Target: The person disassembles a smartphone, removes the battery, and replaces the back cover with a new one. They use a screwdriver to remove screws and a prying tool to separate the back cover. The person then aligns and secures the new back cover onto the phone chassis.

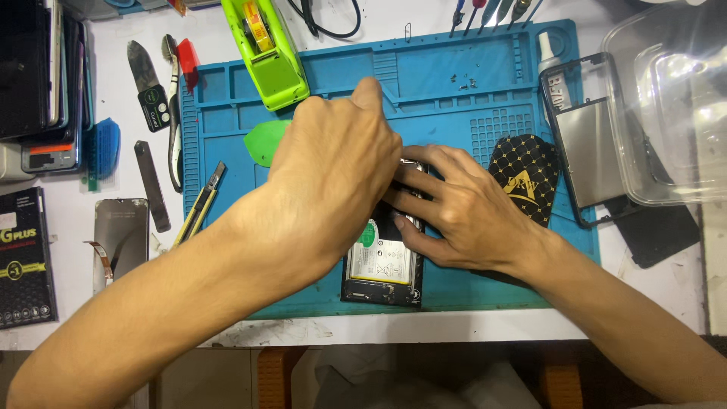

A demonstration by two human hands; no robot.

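Opened black smartphone with exposed white battery [381,265] lying flat at centre front of blue silicone repair mat [454,83]; left hand [333,174] curled over upper end, fingertip state hidden; right hand [462,212] spread narrow, pressing right edge; likely light, rigid, fragile inside; best gripped by outer frame edges, clear of battery.

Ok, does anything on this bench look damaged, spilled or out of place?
The phone under both hands lies opened on the blue mat, back off and battery showing. Tiny loose screws sit scattered on the mat rather than in a tray slot. A bare phone frame hangs over the mat's right edge. Nothing looks spilled.
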